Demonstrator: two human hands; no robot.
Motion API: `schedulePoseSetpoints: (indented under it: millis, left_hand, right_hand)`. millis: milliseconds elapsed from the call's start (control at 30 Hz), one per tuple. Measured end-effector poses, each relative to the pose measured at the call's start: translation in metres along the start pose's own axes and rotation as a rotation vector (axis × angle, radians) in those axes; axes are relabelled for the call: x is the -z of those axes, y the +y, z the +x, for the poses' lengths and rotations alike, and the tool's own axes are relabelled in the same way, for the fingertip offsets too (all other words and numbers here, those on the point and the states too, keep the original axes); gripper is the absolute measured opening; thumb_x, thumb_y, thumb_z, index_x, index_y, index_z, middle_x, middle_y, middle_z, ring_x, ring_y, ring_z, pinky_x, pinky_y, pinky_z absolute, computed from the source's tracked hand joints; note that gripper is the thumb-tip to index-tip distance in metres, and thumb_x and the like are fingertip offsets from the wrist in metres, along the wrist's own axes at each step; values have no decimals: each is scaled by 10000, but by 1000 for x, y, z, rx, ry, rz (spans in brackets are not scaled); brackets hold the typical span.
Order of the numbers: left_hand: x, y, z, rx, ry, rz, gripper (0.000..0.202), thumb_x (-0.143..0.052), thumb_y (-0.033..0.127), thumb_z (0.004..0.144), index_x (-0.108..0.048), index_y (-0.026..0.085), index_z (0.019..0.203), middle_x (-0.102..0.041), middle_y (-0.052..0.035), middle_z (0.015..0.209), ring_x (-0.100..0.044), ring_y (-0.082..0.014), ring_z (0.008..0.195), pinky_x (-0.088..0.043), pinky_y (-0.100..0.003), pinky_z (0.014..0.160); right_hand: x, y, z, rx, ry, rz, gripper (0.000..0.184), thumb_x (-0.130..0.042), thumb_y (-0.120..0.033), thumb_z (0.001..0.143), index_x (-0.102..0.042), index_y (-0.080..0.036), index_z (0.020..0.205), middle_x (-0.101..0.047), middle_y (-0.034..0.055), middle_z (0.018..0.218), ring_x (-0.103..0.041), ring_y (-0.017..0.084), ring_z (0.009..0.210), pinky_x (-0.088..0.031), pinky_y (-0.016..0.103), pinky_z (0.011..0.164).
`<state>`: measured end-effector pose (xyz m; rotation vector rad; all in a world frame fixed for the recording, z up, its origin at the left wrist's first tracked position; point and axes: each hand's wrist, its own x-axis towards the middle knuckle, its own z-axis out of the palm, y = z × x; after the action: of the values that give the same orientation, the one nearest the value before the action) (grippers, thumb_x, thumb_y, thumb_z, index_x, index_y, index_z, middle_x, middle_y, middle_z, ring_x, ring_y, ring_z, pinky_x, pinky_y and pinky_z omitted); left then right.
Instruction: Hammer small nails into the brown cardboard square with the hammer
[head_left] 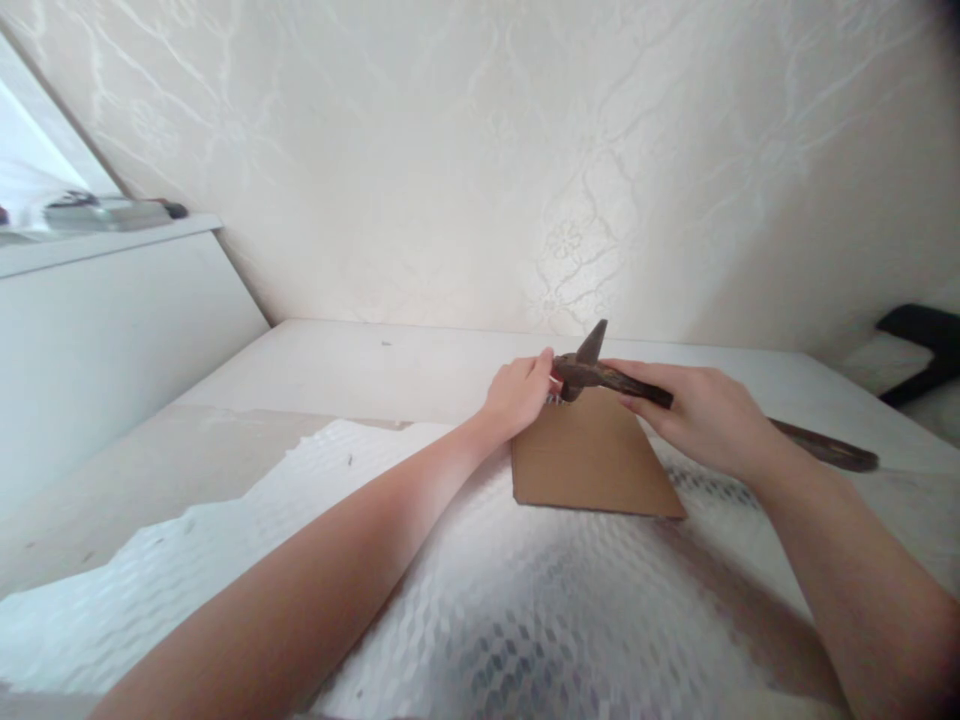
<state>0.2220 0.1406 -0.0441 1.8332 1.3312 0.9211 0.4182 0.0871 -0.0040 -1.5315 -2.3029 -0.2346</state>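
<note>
A dark brown, wood-like piece (589,375) with a pointed fin sticking up is held between my hands, above a square of brown cardboard (592,465). Its exact kind I cannot make out. My left hand (521,390) is closed at the piece's left end, fingertips pinching it. My right hand (701,410) grips it from the right, thumb below and fingers behind. The far edge of the cardboard is partly hidden by the piece and my hands. Another long dark brown piece (832,448) lies behind my right wrist, partly covered by it.
White patterned bubble-like wrap (480,620) spreads over the white table (360,365). A patterned wall (450,180) rises behind. At left stands a white cabinet (112,350) with small items on top. A black curved object (926,345) is at far right.
</note>
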Motion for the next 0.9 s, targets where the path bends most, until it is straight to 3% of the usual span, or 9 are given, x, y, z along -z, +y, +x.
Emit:
schedulePoseSetpoints:
  millis: [200, 400, 667, 900]
  left_hand:
    - [0, -2, 2, -24, -29, -28, 521, -242, 401, 919, -694, 147, 875, -729, -64, 841, -650, -202, 894, -455, -307, 879]
    - [0, -1, 0, -15, -43, 88, 250, -513, 292, 761, -700, 192, 893, -719, -43, 914, -642, -216, 895, -480, -309, 827]
    - [1, -3, -2, -66, -87, 144, 271, -550, 220, 697, -697, 222, 924, -713, -18, 936, -642, -211, 897, -493, -304, 827]
    - [1, -2, -1, -65, -94, 164, 260, -556, 248, 711, -701, 213, 924, -710, -25, 937, -635, -214, 893, -486, -309, 820]
  right_hand:
    - [2, 1, -1, -12, 33, -21, 430, -502, -268, 838, -577, -390, 1243, -703, -18, 1060, -663, 263, 892, -475, 316, 639]
    - [1, 3, -1, -36, 38, -50, 442, -509, -263, 828, -577, -383, 1248, -699, -7, 1073, -663, 275, 889, -475, 324, 633]
    - [4, 2, -1, -74, 40, -80, 430, -506, -291, 843, -565, -380, 1259, -702, 10, 1063, -663, 292, 885, -465, 333, 620]
    - [2, 2, 0, -53, 35, -29, 433, -519, -268, 833, -574, -379, 1248, -702, -3, 1065, -659, 270, 904, -476, 324, 661]
